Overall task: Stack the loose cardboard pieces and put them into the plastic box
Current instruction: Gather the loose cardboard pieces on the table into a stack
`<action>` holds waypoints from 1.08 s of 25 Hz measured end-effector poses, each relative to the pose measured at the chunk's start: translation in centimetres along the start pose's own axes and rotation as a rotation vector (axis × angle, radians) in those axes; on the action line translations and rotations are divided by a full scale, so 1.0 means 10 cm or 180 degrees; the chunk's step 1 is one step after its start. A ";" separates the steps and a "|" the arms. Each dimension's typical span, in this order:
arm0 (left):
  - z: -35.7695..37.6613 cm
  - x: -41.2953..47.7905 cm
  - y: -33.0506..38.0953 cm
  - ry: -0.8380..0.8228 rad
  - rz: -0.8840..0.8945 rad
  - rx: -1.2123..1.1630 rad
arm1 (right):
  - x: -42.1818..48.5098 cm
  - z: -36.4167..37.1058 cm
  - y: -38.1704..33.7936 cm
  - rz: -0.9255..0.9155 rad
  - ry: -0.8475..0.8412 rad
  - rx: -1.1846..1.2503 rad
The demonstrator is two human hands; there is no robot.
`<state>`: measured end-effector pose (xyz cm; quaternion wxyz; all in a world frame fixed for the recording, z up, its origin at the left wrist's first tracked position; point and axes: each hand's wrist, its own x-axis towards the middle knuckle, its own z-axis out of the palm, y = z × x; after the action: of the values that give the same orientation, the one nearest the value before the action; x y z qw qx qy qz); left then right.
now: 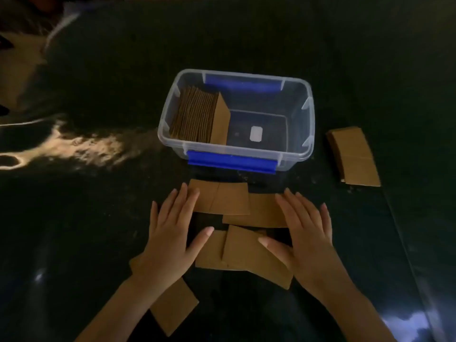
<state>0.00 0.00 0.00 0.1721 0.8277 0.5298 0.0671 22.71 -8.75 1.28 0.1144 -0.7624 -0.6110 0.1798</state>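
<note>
A clear plastic box [308, 124] with blue latches stands open at the centre of the dark table. A row of cardboard pieces [197, 114] stands on edge against its left wall. In front of the box lie several loose brown cardboard pieces [227, 198], overlapping one another. My left hand [170, 233] rests flat, fingers spread, on the left side of this scatter. My right hand [306, 235] lies flat on its right side, thumb on a near piece [246, 253]. Another piece [172, 307] sticks out under my left wrist. Neither hand grips anything.
A separate neat stack of cardboard [352, 156] lies on the table to the right of the box. The dark glossy table [98, 218] shows bright reflections at left. Its right edge [407, 243] runs diagonally near my right arm.
</note>
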 end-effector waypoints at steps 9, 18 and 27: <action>-0.05 -0.18 0.33 -0.0262 0.0074 -0.0490 | -0.08 0.09 -0.28 -0.0411 -0.0567 -0.0226; -0.56 -0.74 -0.46 -0.1484 0.1335 0.0821 | 0.01 -0.17 -0.26 -0.0749 -0.0985 -0.0546; -0.48 -0.37 0.28 -0.0661 0.1281 0.0801 | 0.18 -0.41 -0.04 -0.0129 -0.0642 -0.0113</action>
<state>-0.56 -3.34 5.72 0.1045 0.9339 0.3381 -0.0519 24.42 -6.68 4.96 0.0424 -0.7299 -0.6378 0.2424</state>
